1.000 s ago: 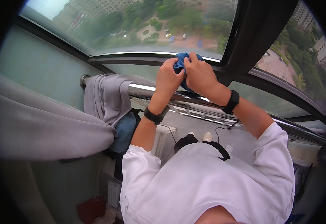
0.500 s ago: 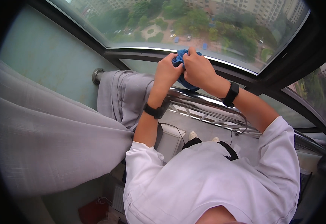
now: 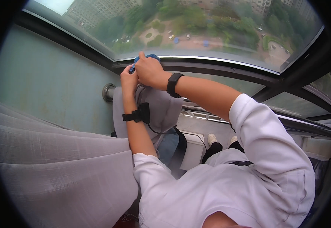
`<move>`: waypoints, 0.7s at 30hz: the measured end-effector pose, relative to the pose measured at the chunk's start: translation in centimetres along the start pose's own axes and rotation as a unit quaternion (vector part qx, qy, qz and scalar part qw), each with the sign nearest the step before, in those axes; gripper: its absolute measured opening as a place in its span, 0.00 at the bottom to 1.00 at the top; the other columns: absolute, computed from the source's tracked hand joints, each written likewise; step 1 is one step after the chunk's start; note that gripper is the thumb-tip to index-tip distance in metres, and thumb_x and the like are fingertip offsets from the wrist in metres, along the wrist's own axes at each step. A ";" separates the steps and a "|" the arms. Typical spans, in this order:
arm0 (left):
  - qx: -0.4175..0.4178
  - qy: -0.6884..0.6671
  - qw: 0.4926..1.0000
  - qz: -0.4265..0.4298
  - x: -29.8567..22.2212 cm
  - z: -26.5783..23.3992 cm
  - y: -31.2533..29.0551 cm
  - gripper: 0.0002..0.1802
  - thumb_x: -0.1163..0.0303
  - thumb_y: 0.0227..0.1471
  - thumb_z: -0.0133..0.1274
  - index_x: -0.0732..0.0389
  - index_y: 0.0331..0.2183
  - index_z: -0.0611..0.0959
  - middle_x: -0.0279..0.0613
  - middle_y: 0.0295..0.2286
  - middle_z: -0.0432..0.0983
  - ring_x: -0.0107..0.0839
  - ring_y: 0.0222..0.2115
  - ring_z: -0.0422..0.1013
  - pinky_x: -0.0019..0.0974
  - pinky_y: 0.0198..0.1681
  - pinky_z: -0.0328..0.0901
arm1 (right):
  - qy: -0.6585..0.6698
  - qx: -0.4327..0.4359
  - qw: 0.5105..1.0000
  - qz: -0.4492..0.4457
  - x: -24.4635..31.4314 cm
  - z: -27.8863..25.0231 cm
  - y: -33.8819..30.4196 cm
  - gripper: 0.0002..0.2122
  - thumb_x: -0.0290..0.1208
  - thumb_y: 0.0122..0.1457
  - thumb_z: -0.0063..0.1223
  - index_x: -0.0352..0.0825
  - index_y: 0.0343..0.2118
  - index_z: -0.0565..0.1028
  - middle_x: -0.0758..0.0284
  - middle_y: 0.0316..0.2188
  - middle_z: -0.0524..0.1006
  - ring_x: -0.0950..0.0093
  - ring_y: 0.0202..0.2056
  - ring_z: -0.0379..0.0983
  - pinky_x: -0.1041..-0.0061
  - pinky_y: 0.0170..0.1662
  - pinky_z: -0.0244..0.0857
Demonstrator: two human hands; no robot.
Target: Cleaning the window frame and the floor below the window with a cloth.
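A crumpled blue cloth [image 3: 153, 57] is bunched up at the lower frame of the window, near its left corner. My right hand [image 3: 150, 71] is closed on the cloth, pressing it against the dark window frame [image 3: 207, 68]. Just to the left and slightly lower, my left hand [image 3: 129, 79] pinches the cloth's left end. The two hands touch, and much of the cloth is hidden behind the fingers. Each wrist wears a black band.
Below my hands a grey curtain [image 3: 159, 104] hangs over a metal rail, whose round wall mount [image 3: 108, 92] shows at left. Another grey curtain [image 3: 59, 163] fills the lower left. A white box [image 3: 192, 150] stands on the floor by my feet. Window glass [image 3: 211, 34] rises ahead.
Both hands have moved left along the window frame with the blue cloth, toward the corner. My view has shifted too, and my right arm now reaches across more.
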State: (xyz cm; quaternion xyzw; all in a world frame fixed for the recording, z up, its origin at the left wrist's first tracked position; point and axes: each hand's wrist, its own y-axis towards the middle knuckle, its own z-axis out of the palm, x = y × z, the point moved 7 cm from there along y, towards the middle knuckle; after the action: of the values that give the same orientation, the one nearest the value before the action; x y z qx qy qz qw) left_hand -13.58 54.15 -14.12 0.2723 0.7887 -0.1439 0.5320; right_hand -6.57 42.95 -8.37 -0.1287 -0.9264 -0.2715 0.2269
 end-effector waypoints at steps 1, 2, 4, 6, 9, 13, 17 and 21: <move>-0.005 -0.023 1.000 -0.015 0.1 -0.6 0.3 0.18 0.66 0.48 0.61 0.69 0.39 0.81 0.38 0.26 0.78 0.21 0.23 0.71 0.29 0.23 0.66 | 0.005 -0.010 1.000 0.002 0.1 0.4 0.6 0.07 0.25 0.38 0.61 0.30 0.23 0.79 0.49 0.37 0.70 0.57 0.28 0.77 0.66 0.33 0.72; -0.011 -0.045 0.998 -0.029 0.1 -1.0 0.6 0.17 0.67 0.48 0.60 0.69 0.38 0.81 0.37 0.25 0.77 0.20 0.22 0.71 0.28 0.21 0.65 | 0.009 -0.021 1.000 0.005 0.1 0.8 1.1 0.07 0.25 0.38 0.61 0.30 0.22 0.79 0.49 0.37 0.70 0.58 0.28 0.77 0.66 0.33 0.72; -0.012 -0.039 0.999 -0.033 0.3 -1.6 1.2 0.15 0.67 0.49 0.60 0.68 0.37 0.81 0.35 0.24 0.76 0.20 0.21 0.70 0.27 0.20 0.64 | 0.011 -0.022 1.000 0.005 0.5 1.5 1.9 0.07 0.26 0.38 0.61 0.30 0.22 0.79 0.49 0.37 0.70 0.58 0.28 0.77 0.66 0.33 0.72; -0.042 -0.021 0.999 -0.022 0.5 -2.7 1.6 0.14 0.68 0.50 0.60 0.68 0.36 0.81 0.33 0.24 0.75 0.18 0.21 0.69 0.26 0.19 0.64 | 0.015 -0.021 1.000 -0.001 0.7 1.8 2.1 0.07 0.26 0.39 0.61 0.30 0.22 0.79 0.50 0.37 0.70 0.58 0.29 0.77 0.67 0.33 0.72; -0.040 0.088 0.995 0.011 0.6 -3.2 1.0 0.17 0.66 0.46 0.61 0.69 0.35 0.81 0.46 0.26 0.79 0.32 0.26 0.76 0.34 0.27 0.68 | 0.023 -0.032 0.999 -0.027 1.6 1.5 1.0 0.07 0.26 0.39 0.61 0.31 0.24 0.79 0.51 0.36 0.70 0.58 0.29 0.76 0.66 0.33 0.72; 0.026 0.247 0.965 0.088 -4.8 2.7 -4.3 0.18 0.65 0.43 0.61 0.68 0.35 0.80 0.60 0.31 0.78 0.51 0.33 0.76 0.40 0.36 0.68 | -0.072 0.039 0.996 -0.037 -0.7 -1.5 -4.3 0.09 0.25 0.41 0.59 0.32 0.29 0.80 0.52 0.37 0.71 0.62 0.30 0.77 0.69 0.32 0.72; 0.047 0.191 0.970 0.144 -6.9 6.9 -8.2 0.20 0.65 0.45 0.59 0.70 0.36 0.79 0.58 0.34 0.75 0.55 0.37 0.72 0.45 0.40 0.66 | -0.101 0.057 0.993 0.021 -2.3 -5.4 -8.6 0.18 0.19 0.37 0.58 0.22 0.35 0.71 0.53 0.36 0.69 0.59 0.27 0.75 0.66 0.28 0.71; 0.033 0.199 0.966 0.163 -7.6 7.6 -9.1 0.19 0.65 0.47 0.58 0.69 0.38 0.77 0.59 0.34 0.74 0.56 0.38 0.71 0.46 0.41 0.66 | -0.111 0.039 0.993 -0.007 -3.0 -5.4 -9.0 0.18 0.18 0.37 0.57 0.21 0.36 0.71 0.54 0.36 0.69 0.61 0.27 0.75 0.67 0.28 0.71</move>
State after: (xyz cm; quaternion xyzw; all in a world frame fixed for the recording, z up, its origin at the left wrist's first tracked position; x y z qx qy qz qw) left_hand -10.98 40.74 -10.73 0.4378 0.8183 -0.0236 0.3717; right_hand -5.39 32.18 -9.77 -0.1425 -0.9567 -0.2207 0.1254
